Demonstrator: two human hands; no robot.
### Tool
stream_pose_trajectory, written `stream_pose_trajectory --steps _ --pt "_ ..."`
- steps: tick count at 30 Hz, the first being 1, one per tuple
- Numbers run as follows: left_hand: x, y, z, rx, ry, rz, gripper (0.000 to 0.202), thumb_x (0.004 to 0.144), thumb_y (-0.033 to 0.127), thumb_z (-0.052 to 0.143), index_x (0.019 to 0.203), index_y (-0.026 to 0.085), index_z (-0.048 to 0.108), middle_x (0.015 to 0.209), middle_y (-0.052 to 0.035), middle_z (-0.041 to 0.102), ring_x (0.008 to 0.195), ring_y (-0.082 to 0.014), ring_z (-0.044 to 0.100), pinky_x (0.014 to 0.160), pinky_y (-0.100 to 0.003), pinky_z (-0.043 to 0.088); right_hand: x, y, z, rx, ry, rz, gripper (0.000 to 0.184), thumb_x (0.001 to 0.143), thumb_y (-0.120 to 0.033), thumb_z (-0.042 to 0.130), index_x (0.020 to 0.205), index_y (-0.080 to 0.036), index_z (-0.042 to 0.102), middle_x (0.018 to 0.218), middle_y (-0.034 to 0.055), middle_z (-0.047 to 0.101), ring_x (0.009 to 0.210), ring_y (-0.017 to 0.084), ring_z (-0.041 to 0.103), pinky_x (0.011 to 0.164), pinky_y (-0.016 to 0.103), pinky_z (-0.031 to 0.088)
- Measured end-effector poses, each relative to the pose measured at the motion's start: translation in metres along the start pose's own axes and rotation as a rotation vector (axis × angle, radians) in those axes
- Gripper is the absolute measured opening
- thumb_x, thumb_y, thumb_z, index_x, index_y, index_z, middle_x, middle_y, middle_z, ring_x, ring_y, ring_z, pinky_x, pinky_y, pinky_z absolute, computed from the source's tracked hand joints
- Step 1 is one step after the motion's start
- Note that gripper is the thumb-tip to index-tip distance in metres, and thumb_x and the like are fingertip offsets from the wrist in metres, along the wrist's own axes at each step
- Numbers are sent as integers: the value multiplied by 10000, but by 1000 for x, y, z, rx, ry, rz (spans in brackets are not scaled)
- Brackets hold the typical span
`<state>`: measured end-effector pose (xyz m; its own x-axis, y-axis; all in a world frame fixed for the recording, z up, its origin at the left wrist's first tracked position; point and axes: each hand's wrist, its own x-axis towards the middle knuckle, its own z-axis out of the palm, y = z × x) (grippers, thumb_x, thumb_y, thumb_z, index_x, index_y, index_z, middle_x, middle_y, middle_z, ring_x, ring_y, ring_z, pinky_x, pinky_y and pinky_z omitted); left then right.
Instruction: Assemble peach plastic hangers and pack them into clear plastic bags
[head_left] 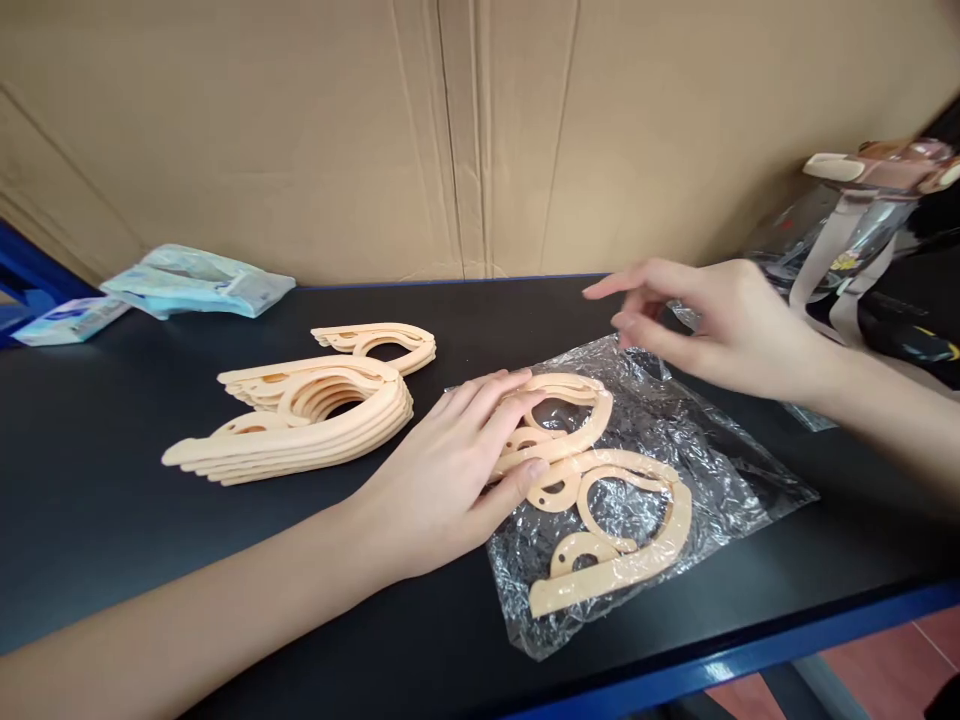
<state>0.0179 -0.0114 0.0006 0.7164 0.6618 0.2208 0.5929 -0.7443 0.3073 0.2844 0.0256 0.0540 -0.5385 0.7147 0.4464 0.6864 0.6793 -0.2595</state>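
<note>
My left hand (457, 470) lies flat, fingers stretched out, over a clear plastic bag (735, 490) and the folding hangers in it. Its fingertips touch the upper beige folding hanger (600, 415); the thumb rests by the lower folding hanger (679, 520). Part of the upper one is hidden under the fingers. Above the far right side of the bag hovers my right hand (697, 320), index finger extended and the others loosely curled, with nothing seen in it. Left of the bag sits a stack of folded beige hangers (330, 430), with a smaller stack (420, 350) behind it.
Everything lies on a black tabletop (97, 410) with a blue front edge (720, 665). Light blue packets (202, 285) are at the back left. A clear bottle with a strap (855, 210) stands at the right beside a black bag (907, 300). Cardboard (300, 140) closes off the back.
</note>
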Motion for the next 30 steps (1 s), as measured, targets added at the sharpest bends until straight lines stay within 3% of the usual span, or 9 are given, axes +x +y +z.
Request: stream_pose_trajectory --steps 4,7,9,13,20,27,30 --pt "0 0 0 22 1 9 457 1021 409 412 1378 128 469 1458 -168 502 1360 -310 439 1101 -513 412 31 -41 20 160 -195 -150 359 943 -297 541 1278 -171 564 974 37 709 817 176 660 704 300 492" --pt "-1 -1 0 39 26 32 457 1013 384 431 1362 94 480 1371 -188 564 1301 -339 491 1067 -523 436 60 -64 36 -69 -212 -321 373 942 -228 505 1300 -131 552 1127 93 666 968 235 627 758 342 474" --pt "-1 -1 0 32 36 37 472 1011 373 436 1397 101 450 1400 -176 549 1326 -334 475 1091 -518 417 81 -69 48 -179 -240 -363 366 954 -207 476 1303 -126 549 1143 107 647 1010 261 607 795 371 470" --pt "-1 0 -1 4 11 19 453 1014 380 434 1393 134 462 1473 -141 493 1368 -290 439 1135 -489 381 115 -61 72 -265 -417 -400 370 931 -214 554 1285 -107 570 1231 163 588 1059 297 592 842 396 470" --pt "0 -3 2 0 21 26 465 1023 402 410 1391 124 468 1525 -149 447 1415 -280 386 1139 -483 378 148 -43 97 -29 -439 -357 711 882 -362 686 1473 -94 394 1405 181 537 1253 297 529 1007 395 429" --pt "-2 -4 4 8 39 53 474 1023 390 410 1417 129 449 1525 -137 452 1413 -274 384 1149 -473 360 165 -37 101 87 -515 -355 732 823 -352 739 1452 -137 432 1292 123 641 982 228 636 842 344 476" --pt "-2 -3 3 9 27 41 478 1026 391 407 1418 121 450 1533 -137 439 1417 -271 375 1154 -470 353 163 -38 100 117 -507 -340 751 811 -325 741 1458 -123 419 1275 122 644 1004 234 629 844 343 470"
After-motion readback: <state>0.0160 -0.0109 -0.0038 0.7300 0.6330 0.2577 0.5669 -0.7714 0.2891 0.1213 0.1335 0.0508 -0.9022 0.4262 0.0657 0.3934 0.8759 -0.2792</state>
